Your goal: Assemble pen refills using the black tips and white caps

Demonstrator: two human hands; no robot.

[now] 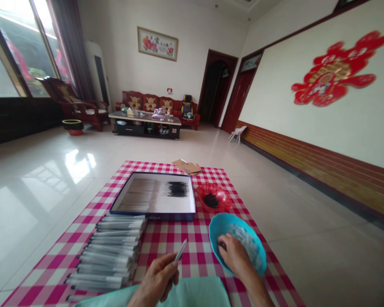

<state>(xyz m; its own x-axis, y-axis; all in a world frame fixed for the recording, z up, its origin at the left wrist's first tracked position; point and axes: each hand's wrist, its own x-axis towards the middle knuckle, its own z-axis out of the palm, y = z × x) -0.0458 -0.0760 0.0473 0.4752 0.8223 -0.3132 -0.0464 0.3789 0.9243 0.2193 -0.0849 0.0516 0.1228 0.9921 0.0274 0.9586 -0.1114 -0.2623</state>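
Note:
My left hand [160, 277] grips a pen [181, 250] between thumb and fingers, its pointed end up and to the right. My right hand [233, 252] is inside a light blue bowl [215, 226], with the fingers curled down; whatever they pinch is hidden. Pale translucent pieces [248, 243], which look like pen caps, fill part of this bowl. Left of my left hand lies a stack of grey-white pens [112, 251] with dark ends. Beyond the hands, a blue-edged white tray [160, 204] holds thin pale rods [137, 194] and a group of black ones [177, 189].
A red flower-shaped bowl [222, 194] with small dark pieces stands right of the tray. Brown cardboard [188, 166] lies at the far edge of the checked tablecloth [166, 238]. Mint-green cloth [198, 292] covers the near edge. A low table [144, 125] and sofa stand across the room.

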